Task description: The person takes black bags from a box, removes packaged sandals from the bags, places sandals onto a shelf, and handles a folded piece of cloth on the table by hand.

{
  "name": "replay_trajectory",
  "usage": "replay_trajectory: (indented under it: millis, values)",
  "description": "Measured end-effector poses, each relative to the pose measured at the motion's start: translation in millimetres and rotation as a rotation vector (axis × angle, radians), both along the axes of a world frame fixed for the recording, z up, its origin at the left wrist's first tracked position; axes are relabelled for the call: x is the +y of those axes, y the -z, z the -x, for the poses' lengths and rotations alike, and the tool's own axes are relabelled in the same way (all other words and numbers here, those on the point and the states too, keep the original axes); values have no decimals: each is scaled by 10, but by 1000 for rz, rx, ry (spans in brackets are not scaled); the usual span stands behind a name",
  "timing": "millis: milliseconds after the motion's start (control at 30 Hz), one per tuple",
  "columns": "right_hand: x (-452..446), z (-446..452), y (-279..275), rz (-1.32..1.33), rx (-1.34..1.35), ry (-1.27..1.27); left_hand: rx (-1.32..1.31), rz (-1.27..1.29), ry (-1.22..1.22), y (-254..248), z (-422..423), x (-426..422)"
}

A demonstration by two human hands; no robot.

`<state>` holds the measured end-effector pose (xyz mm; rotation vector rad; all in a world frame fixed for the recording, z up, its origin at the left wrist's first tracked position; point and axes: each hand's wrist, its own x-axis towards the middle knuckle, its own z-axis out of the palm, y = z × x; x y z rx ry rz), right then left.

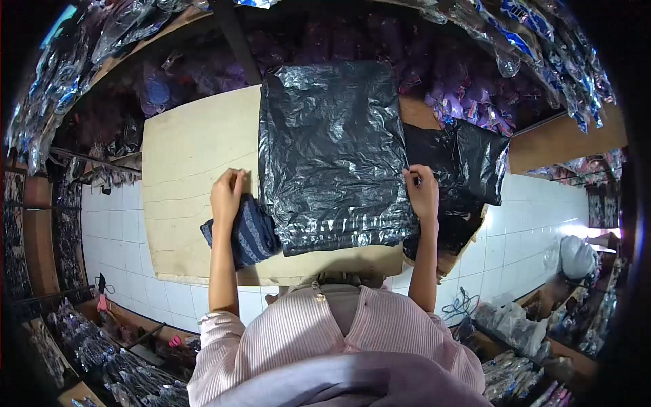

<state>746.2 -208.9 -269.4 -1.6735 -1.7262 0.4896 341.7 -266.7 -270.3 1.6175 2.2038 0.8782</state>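
Note:
A large black plastic bag (332, 149) lies flat and crinkled over the middle of a pale wooden board (196, 183). At the bag's right edge is my right hand (422, 190), its thumb and fingers pinched together at the plastic. My left hand (228, 193) is left of the bag, above the board, fingers drawn together; whether anything is between them is too small to tell. Under my left wrist and beside the bag's lower left edge sits a folded dark blue striped cloth (254, 234).
More black plastic (475, 159) lies to the right of the large bag. Racks of plastic-wrapped items (542, 41) surround the board. White floor tiles (536, 210) show on both sides, with a pale plastic bag (576, 256) at the right and a thin cable (461, 305) below.

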Motion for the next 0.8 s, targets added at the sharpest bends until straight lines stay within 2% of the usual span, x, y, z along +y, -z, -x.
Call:
replay_trajectory:
  millis: [33, 67, 100, 133, 200, 233, 267, 333, 400, 500, 600, 633, 667, 733, 800]
  values:
    - [-6, 28, 11, -1, 1, -2, -102, -32, 9, -24, -58, 30]
    - [-24, 70, 30, -3, 142, 3, -206, -61, 18, -35, -112, 54]
    - [-39, 108, 38, -4, 281, 7, -337, 60, 22, 36, -142, 82]
    - [-50, 122, 58, -4, 280, 4, -399, 51, 7, -93, -330, 85]
    - [-90, 164, 68, 33, 261, -13, -496, 6, 37, -13, -474, 78]
    - [-113, 176, -67, 156, 247, -69, -439, 5, -5, 1, -516, 73]
    - [-114, 172, -17, 154, 249, -70, -379, -28, -52, 7, -570, 41]
    - [-129, 186, 53, 30, 284, -111, -152, -155, 20, -68, -656, -25]
    - [-155, 173, 44, 103, 324, -91, -248, -150, 55, -112, -756, -70]
    - [-156, 175, 95, 130, 308, -82, -219, 28, 22, -105, -792, -48]
    - [-118, 143, 171, 40, 349, -157, -218, 6, 75, -102, -748, 14]
    - [-128, 152, 153, 41, 349, -156, -249, 42, 22, -190, -750, 26]
    - [-137, 138, 126, 54, 347, -139, -218, -30, 39, -17, -645, 47]
    - [-134, 122, 29, 73, 341, -101, -242, 167, 77, -177, -581, 28]
    - [-144, 89, 31, 104, 355, -93, -308, 164, 107, -173, -577, 16]
